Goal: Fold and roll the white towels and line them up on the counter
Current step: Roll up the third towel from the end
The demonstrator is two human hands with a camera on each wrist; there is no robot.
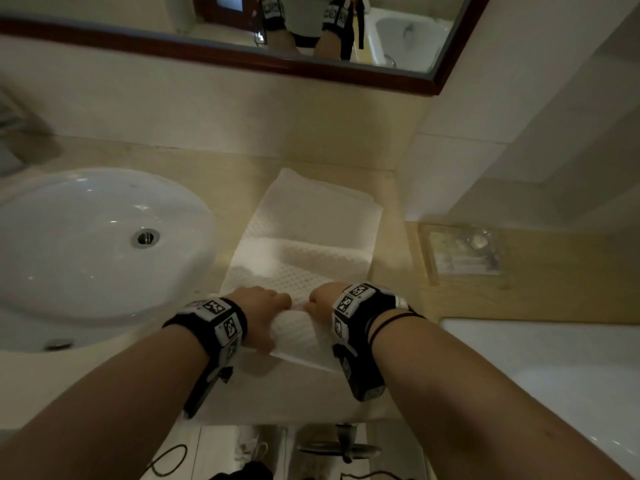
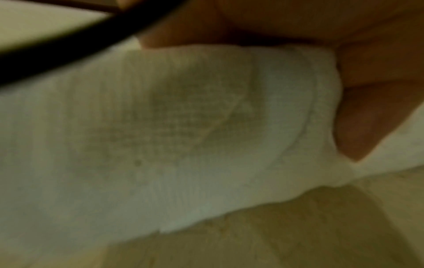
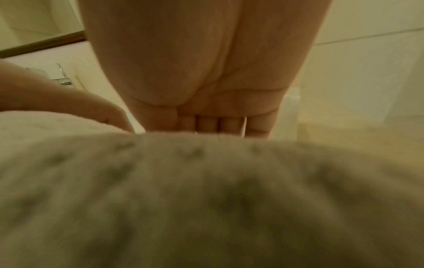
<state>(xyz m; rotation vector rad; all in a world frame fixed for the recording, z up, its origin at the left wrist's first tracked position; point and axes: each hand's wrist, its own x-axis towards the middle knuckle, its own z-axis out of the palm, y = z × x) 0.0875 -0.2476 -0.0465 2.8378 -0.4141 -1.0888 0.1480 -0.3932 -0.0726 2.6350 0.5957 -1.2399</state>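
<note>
A white waffle-textured towel (image 1: 304,244) lies folded in a long strip on the beige counter (image 1: 228,174), running away from me right of the sink. Its near end is curled into a short roll (image 1: 298,332). My left hand (image 1: 266,306) grips the roll's left side, fingers curled over the top; in the left wrist view the fingers (image 2: 367,117) wrap round the towel's rolled end (image 2: 183,136). My right hand (image 1: 325,301) grips the roll's right side; in the right wrist view its fingers (image 3: 206,125) curl down behind the towel (image 3: 206,199).
A white oval sink (image 1: 93,244) is set in the counter to the left. A clear plastic tray (image 1: 460,251) sits on a wooden ledge at the right. A wood-framed mirror (image 1: 311,69) hangs on the back wall. A white bathtub rim (image 1: 554,358) lies at right.
</note>
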